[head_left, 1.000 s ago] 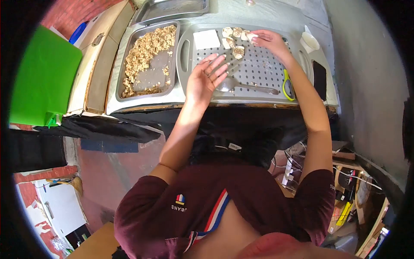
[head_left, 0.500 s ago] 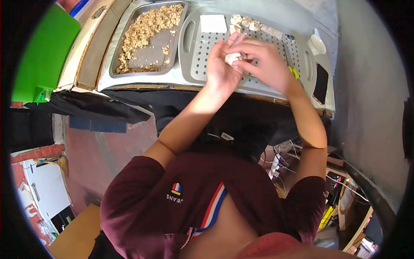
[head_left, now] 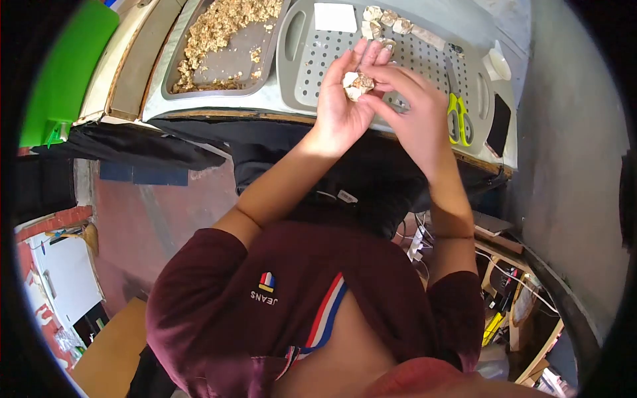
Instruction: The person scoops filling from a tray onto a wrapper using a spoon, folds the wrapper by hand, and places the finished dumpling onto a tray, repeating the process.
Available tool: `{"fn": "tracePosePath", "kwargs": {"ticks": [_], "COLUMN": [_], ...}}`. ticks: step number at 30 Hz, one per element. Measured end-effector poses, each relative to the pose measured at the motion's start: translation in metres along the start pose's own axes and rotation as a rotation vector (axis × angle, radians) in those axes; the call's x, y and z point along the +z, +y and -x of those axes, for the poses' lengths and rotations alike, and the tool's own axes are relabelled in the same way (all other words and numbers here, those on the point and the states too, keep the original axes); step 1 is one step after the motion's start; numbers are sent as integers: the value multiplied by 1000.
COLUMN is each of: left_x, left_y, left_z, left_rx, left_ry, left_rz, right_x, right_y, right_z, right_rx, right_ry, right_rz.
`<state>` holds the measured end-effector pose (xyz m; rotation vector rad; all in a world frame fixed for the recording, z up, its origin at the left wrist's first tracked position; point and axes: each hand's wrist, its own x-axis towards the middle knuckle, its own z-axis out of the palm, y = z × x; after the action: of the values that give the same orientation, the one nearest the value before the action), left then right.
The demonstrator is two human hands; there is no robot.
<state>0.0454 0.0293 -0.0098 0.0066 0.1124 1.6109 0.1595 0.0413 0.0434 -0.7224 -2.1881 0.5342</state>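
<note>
A small, lumpy ball in white wrapping with brown patches [head_left: 357,85] rests on the upturned palm of my left hand [head_left: 340,106], whose fingers are stretched out. Reaching over from the right, my right hand [head_left: 418,106] has its thumb at the ball's lower edge and its index finger beside it, fingers curved round it. Both hands are above the front of a grey perforated tray [head_left: 308,99]. Several similar wrapped balls [head_left: 373,13] sit at the tray's back, one partly hidden behind my fingertips. A white square stack of sheets [head_left: 335,18] lies at its back left.
A metal pan [head_left: 265,74] of crumbly, light-brown mixture [head_left: 215,30] stands left of the tray. At right are yellow-green-handled scissors [head_left: 459,123], a pale roll-shaped strip [head_left: 428,36], a dark phone [head_left: 498,129] and a white cup-like container [head_left: 496,64]. A green box [head_left: 63,73] is far left.
My right fingers have loosened and shifted, exposing more of the ball on my left palm. The view has moved slightly, and the scissors show more fully.
</note>
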Motion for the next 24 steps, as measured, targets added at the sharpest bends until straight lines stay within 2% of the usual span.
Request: {"fn": "tracePosePath", "kwargs": {"ticks": [2,8,18,24], "left_x": [-4,-5,0,3], "left_y": [-1,-1,-2,-4], "left_z": [-2,-1,9,10], "left_rx": [1,28,93,115], "left_ry": [-26,-21,-71,-16], "left_rz": [3,-7,-140,-168], "right_x": [6,23,30,36], "right_y": [-5,2,0,-3], "right_z": [4,12,14,15], "right_rx": [41,-32,35,66], "right_ry": [80,210,268,315], "right_rz": [-13,54,-30,-45]}}
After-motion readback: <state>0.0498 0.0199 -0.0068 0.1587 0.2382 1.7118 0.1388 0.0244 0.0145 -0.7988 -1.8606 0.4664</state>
